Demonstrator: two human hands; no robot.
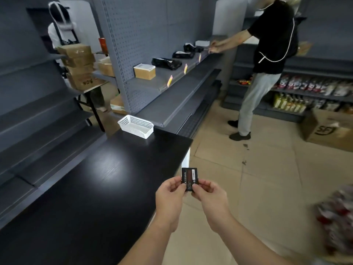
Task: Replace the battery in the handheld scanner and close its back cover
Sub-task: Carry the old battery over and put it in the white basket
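A flat black battery (189,176) with a red and white label is held upright in front of me, just past the right edge of the black table (107,180). My left hand (170,196) pinches its lower left corner. My right hand (208,194) pinches its lower right edge. Both hands grip the battery at once, above the floor. No handheld scanner or back cover shows in the head view.
A white perforated basket (136,126) stands at the table's far corner. Grey shelving (172,88) with boxes and black packages runs behind. A person in a black top (267,54) reaches to a shelf on the right. A cardboard box (328,129) sits on the floor.
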